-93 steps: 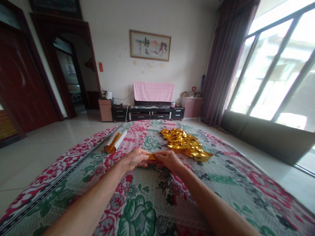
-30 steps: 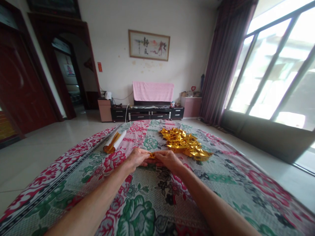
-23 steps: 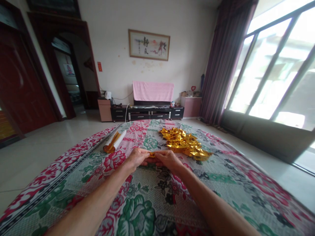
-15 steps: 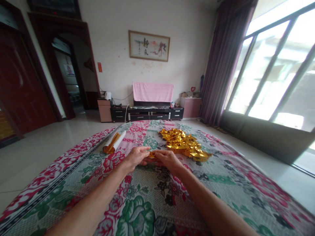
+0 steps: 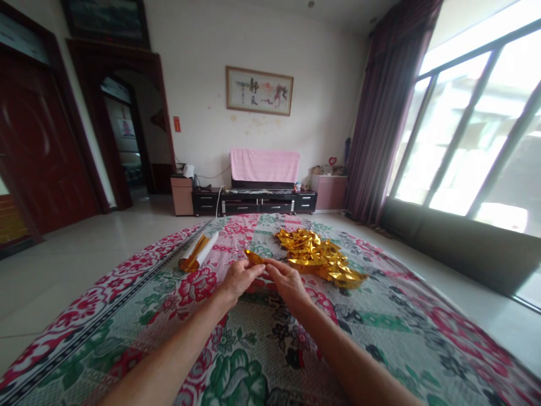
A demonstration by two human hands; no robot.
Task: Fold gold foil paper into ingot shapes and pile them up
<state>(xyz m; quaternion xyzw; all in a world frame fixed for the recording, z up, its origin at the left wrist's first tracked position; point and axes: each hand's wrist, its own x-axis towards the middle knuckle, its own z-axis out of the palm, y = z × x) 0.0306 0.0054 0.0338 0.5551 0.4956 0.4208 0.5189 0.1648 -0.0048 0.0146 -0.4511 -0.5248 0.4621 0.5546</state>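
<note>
A small folded piece of gold foil paper (image 5: 254, 257) is pinched between my two hands over the middle of the cloth. My left hand (image 5: 244, 278) grips it from the left, thumb and fingers closed. From the other side, my right hand (image 5: 284, 276) pinches it, its fingertips close to those of the left. Part of the foil is hidden behind my fingers. Just right of my hands lies a heap of shiny gold foil ingots (image 5: 319, 254), pointed at their ends. To the left rests a white roll (image 5: 208, 248) with gold foil sheets (image 5: 194, 259) at its near end.
A floral cloth (image 5: 236, 366) covers the broad surface in front of me. Beyond it stand a low black TV cabinet (image 5: 207, 202) and a pink cloth (image 5: 265, 164) draped over a screen. Tiled floor (image 5: 139, 231) shows on the left; windows (image 5: 460, 135) are on the right.
The gold foil piece has turned so that one pointed end now sticks up to the left above my fingers. My hands have shifted their grip on it. The view has tilted slightly upward.
</note>
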